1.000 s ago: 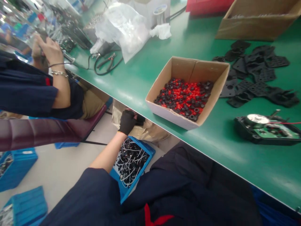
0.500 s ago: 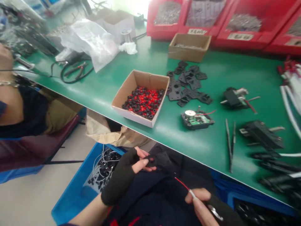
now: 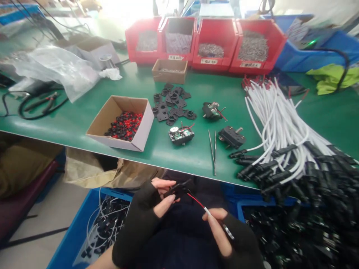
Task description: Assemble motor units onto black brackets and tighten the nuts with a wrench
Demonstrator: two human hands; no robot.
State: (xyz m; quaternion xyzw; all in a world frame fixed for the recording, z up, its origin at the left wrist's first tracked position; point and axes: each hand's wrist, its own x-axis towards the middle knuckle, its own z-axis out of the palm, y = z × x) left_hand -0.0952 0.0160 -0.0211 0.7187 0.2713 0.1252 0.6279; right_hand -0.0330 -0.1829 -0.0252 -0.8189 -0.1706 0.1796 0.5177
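Sitting below the edge of the green bench (image 3: 84,123), the person works in the lap, both hands in black fingerless gloves. Off to the left on the floor a blue crate (image 3: 84,224) holds a tangle of white-wired black parts, and above it on the bench stands a cardboard box (image 3: 122,123) of red and black rings. The left hand (image 3: 148,213) is curled, thumb and fingertips pinched on a small black part (image 3: 179,188); what kind of part is hard to say, since it is dark against the dark clothing. From that part a red wire (image 3: 196,201) runs down and to the right, ending in a pale stripped tip that the right hand (image 3: 227,235) nips between thumb and forefinger. So the piece's long axis lies on a slant across the lap, high at the left hand and low at the right, with the body nearer the left hand and the free lead nearer the right; the two hands are near each other but not touching. On the bench above them lie a small circuit-board assembly (image 3: 181,134) and a pair of tweezers (image 3: 213,153) pointing away from the person. Further right a sheaf of white cables (image 3: 280,123) with black connectors spills over the bench edge.
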